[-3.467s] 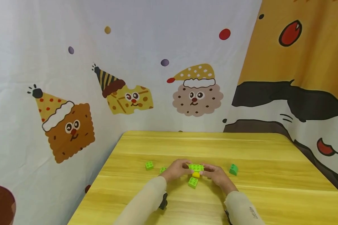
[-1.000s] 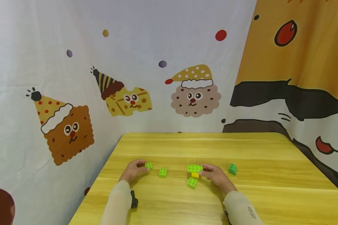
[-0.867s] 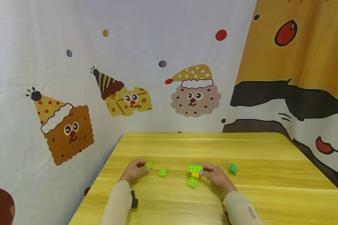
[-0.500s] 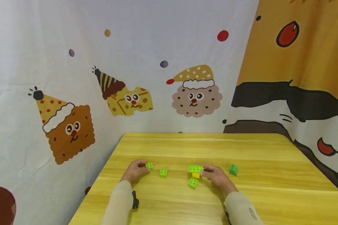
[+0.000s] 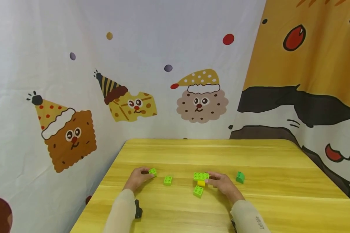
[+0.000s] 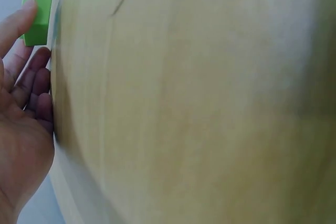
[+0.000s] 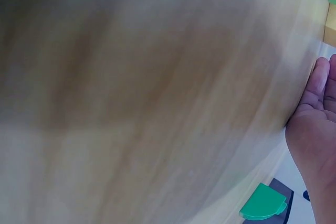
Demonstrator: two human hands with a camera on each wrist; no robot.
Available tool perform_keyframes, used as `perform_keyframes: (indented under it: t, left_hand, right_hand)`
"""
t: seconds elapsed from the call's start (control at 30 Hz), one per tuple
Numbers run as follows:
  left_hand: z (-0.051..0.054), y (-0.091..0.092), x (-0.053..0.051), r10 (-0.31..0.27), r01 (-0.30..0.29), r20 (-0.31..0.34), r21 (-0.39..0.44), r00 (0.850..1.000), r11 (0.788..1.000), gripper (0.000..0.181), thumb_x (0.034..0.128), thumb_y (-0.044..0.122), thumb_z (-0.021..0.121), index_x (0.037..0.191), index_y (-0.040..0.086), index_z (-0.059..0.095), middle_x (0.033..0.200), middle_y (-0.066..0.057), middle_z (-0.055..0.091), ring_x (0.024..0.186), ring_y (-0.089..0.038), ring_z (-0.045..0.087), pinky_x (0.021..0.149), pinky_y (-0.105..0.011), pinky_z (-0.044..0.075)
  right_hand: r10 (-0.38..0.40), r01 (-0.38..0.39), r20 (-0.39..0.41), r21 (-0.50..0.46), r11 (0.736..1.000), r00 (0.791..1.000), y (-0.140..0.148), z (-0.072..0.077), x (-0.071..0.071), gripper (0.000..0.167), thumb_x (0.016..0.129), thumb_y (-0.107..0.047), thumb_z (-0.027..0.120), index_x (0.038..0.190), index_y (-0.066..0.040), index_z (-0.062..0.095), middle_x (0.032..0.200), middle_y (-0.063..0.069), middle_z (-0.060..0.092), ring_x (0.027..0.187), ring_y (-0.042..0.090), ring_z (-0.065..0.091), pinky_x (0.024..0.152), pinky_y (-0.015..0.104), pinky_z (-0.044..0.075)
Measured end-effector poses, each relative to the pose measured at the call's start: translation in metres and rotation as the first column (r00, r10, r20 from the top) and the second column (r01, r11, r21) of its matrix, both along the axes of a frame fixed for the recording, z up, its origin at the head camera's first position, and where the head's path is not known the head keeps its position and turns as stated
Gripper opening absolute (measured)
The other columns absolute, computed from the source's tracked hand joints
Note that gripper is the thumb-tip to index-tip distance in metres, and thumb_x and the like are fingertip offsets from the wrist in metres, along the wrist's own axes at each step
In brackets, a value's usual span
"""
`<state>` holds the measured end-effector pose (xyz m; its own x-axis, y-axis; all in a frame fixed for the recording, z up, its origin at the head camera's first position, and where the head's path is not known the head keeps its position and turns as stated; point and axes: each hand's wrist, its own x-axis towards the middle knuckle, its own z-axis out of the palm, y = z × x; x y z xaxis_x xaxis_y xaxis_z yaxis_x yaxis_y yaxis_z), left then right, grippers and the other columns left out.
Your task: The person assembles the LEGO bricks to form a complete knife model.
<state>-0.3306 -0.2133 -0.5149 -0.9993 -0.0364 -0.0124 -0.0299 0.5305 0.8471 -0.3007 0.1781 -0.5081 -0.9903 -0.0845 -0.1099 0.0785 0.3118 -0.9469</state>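
My left hand [image 5: 138,179] pinches a small lime-green toy building brick [image 5: 153,172] between thumb and fingers at the left. In the left wrist view the thumb lies on that brick [image 6: 40,18], with the other fingers loosely bent beside it. At the centre, my right hand [image 5: 223,184] grips the right end of a longer lime-green brick [image 5: 200,176] with thumb and fingers. This long brick sits on top of a yellow brick [image 5: 201,183], partly hidden beneath it. In the right wrist view only part of the right hand [image 7: 315,114] shows.
One small lime-green brick [image 5: 168,180] lies between the hands. Another lime-green brick [image 5: 198,191] stands just in front of the yellow one. A darker green brick with a curved side [image 5: 240,177] is right of the right hand. The wooden table [image 5: 210,155] meets a printed cloth [image 5: 151,48] behind.
My left hand has left the long lime-green brick, moved left and taken hold of the small lime-green brick. My right hand has stayed at the long brick.
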Motion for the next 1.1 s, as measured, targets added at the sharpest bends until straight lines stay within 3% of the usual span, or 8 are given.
perform_keyframes:
  t: [0.2, 0.4, 0.57, 0.8, 1.1]
  left_hand:
    - [0.004, -0.004, -0.006, 0.016, -0.017, 0.016, 0.057, 1.0, 0.998, 0.041, 0.089, 0.025, 0.077, 0.121, 0.002, 0.067, 0.116, -0.01, 0.066, 0.11, -0.03, 0.059, 0.096, -0.051, 0.045]
    - [0.015, -0.002, -0.009, 0.018, -0.018, 0.003, 0.099, 1.0, 0.995, 0.04, 0.0909, 0.025, 0.075, 0.123, 0.003, 0.066, 0.119, -0.012, 0.065, 0.112, -0.031, 0.058, 0.097, -0.051, 0.045]
    - [0.024, 0.003, -0.012, 0.002, -0.001, -0.007, 0.09, 1.0, 0.996, 0.045, 0.0914, 0.029, 0.074, 0.126, 0.003, 0.064, 0.122, -0.014, 0.063, 0.113, -0.032, 0.058, 0.094, -0.051, 0.046]
    - [0.034, 0.016, -0.019, -0.011, 0.012, -0.007, 0.082, 1.0, 0.997, 0.04, 0.0899, 0.029, 0.076, 0.122, 0.006, 0.067, 0.116, -0.009, 0.065, 0.108, -0.028, 0.06, 0.09, -0.047, 0.049]
    - [0.045, 0.043, -0.023, -0.093, 0.097, -0.033, 0.125, 0.995, 0.987, 0.043, 0.0907, 0.029, 0.075, 0.125, 0.005, 0.066, 0.12, -0.009, 0.065, 0.115, -0.029, 0.058, 0.096, -0.048, 0.046]
  right_hand:
    - [0.004, -0.004, 0.0, 0.008, 1.0, 1.0, 0.0, 0.002, -0.002, 0.05, 0.087, -0.027, 0.078, 0.132, -0.008, 0.065, 0.125, 0.008, 0.064, 0.108, 0.024, 0.058, 0.085, 0.04, 0.05]
    - [0.003, -0.003, -0.004, 0.017, 1.0, 1.0, -0.003, 0.003, -0.001, 0.051, 0.088, -0.026, 0.078, 0.133, -0.006, 0.064, 0.127, 0.013, 0.063, 0.114, 0.028, 0.057, 0.085, 0.04, 0.05]
    - [0.002, -0.002, -0.012, 0.035, 0.999, 1.0, -0.003, 0.003, -0.002, 0.053, 0.087, -0.027, 0.079, 0.133, -0.005, 0.063, 0.128, 0.017, 0.062, 0.114, 0.029, 0.057, 0.084, 0.041, 0.051]
    - [-0.009, 0.009, -0.008, 0.031, 0.999, 1.0, -0.002, 0.001, -0.001, 0.053, 0.086, -0.025, 0.08, 0.132, -0.005, 0.064, 0.124, 0.013, 0.064, 0.108, 0.025, 0.058, 0.082, 0.041, 0.05]
    - [-0.013, 0.014, -0.003, 0.038, 0.999, 1.0, -0.002, 0.0, 0.001, 0.053, 0.087, -0.026, 0.079, 0.133, -0.005, 0.063, 0.127, 0.015, 0.063, 0.11, 0.026, 0.058, 0.083, 0.041, 0.051]
